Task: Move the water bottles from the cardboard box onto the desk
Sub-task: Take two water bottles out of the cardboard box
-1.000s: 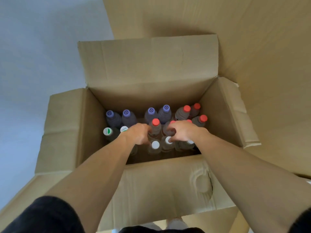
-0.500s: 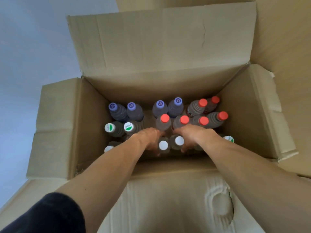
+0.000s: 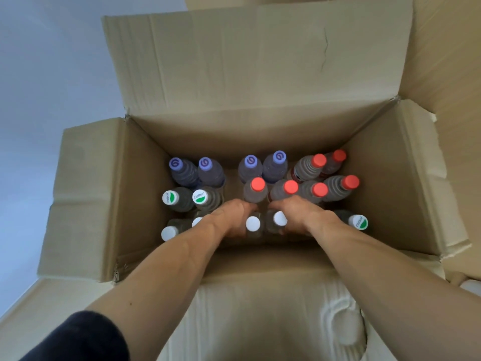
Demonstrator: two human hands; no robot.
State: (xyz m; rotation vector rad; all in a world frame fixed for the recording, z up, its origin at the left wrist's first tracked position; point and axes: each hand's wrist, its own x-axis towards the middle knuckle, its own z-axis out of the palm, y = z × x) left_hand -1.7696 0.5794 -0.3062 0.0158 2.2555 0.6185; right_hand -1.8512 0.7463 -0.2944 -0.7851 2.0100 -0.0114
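Observation:
An open cardboard box (image 3: 255, 131) holds several upright water bottles with purple, red, white and green-and-white caps. Both my arms reach down into it near the front wall. My left hand (image 3: 231, 217) wraps around a white-capped bottle (image 3: 253, 224). Right beside it, my right hand (image 3: 299, 214) wraps around a second white-capped bottle (image 3: 280, 219). The two held bottles stand side by side, their bodies mostly hidden by my fingers. Red-capped bottles (image 3: 257, 184) stand just behind my knuckles.
The box's four flaps are folded outward; the front flap (image 3: 260, 308) lies under my forearms. A blue-grey wall (image 3: 52, 74) is at the left and a tan cardboard surface (image 3: 453, 61) at the right. The desk is not in view.
Both hands have sunk from the red-capped bottles to the white-capped ones in front and closed round them. The camera has moved closer over the box.

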